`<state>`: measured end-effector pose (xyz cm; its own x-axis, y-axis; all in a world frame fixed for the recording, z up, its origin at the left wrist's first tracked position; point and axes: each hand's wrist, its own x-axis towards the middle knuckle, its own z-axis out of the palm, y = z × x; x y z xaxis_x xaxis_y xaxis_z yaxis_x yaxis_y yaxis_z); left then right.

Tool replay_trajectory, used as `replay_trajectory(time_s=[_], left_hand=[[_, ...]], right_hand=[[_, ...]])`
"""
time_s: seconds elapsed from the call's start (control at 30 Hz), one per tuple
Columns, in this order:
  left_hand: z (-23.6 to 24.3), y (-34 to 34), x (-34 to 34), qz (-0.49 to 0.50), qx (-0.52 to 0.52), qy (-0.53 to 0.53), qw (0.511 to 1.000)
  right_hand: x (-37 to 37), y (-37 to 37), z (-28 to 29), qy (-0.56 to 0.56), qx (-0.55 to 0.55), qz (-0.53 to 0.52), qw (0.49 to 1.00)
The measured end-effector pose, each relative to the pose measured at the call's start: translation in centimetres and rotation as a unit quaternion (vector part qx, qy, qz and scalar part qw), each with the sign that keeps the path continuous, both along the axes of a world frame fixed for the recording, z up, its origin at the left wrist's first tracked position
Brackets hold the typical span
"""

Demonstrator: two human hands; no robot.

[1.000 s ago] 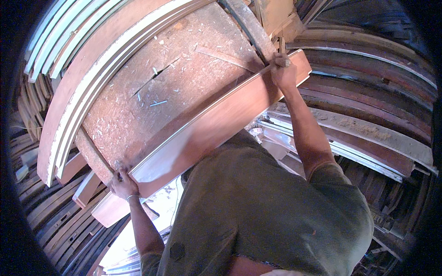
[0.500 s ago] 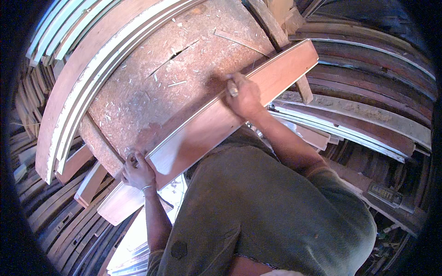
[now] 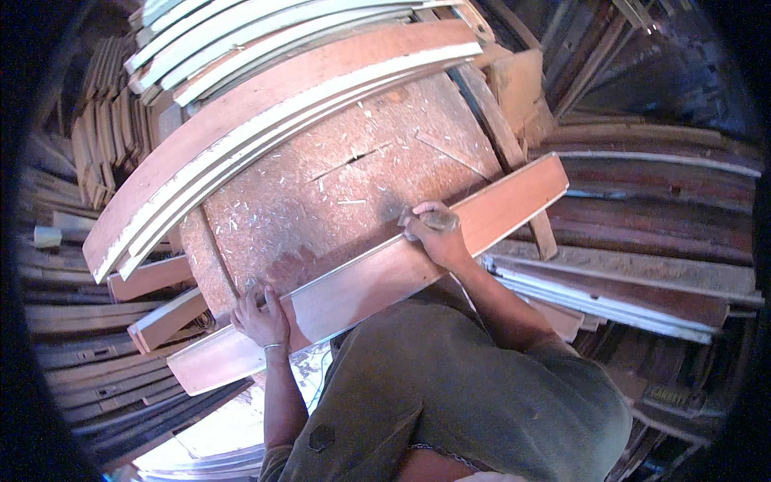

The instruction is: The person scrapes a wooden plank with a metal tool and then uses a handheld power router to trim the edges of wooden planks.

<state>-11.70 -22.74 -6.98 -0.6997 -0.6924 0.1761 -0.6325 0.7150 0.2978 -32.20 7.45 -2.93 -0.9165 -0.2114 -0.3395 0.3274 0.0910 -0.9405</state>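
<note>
A long reddish wooden board [image 3: 353, 301] with pale edges lies slantwise across the near side of the bench, close to my body. My left hand [image 3: 263, 320] is closed over the board toward its left end, fingers curled at the far edge. Farther right, my right hand [image 3: 438, 239] is closed around a small tool with a rounded brownish handle [image 3: 439, 219]. The tool sits at the board's far edge; its exact kind and working end are hard to make out.
The bench top [image 3: 297, 209] carries scattered shavings and a thin wooden strip [image 3: 450, 154]. Long boards with white edges [image 3: 297, 96] lie along its far side. Pale boards [image 3: 233, 48] are stacked beyond, more timber [image 3: 642, 193] at right, and planks [image 3: 112, 386] at left.
The whole view has shifted, so bench and board appear lower and less steeply slanted. My right hand has turned, showing more of the tool's handle. My left hand keeps its hold on the board.
</note>
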Motion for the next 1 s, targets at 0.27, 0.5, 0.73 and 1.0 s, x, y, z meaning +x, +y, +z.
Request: replay_trajectory(time_s=[0.27, 0.5, 0.73, 1.0], left_hand=[[0.7, 6.3, -4.8, -0.130, 0.181, 0.182, 0.958], [0.1, 11.9, -9.2, 0.009, 0.120, 0.229, 0.966], [-0.7, 16.1, -7.8, 0.254, -0.005, 0.095, 0.963], [-1.6, 17.1, -8.6, 0.332, -0.024, 0.051, 0.942]], right_hand=[[-2.4, 1.7, 2.9, -0.057, -0.277, 0.131, 0.950], [-8.5, 7.6, 2.3, -0.045, -0.089, 0.172, 0.980], [-14.4, 9.8, -0.6, -0.094, 0.030, 0.374, 0.922], [-16.2, 1.0, 0.8, 0.103, 0.093, 0.551, 0.823]])
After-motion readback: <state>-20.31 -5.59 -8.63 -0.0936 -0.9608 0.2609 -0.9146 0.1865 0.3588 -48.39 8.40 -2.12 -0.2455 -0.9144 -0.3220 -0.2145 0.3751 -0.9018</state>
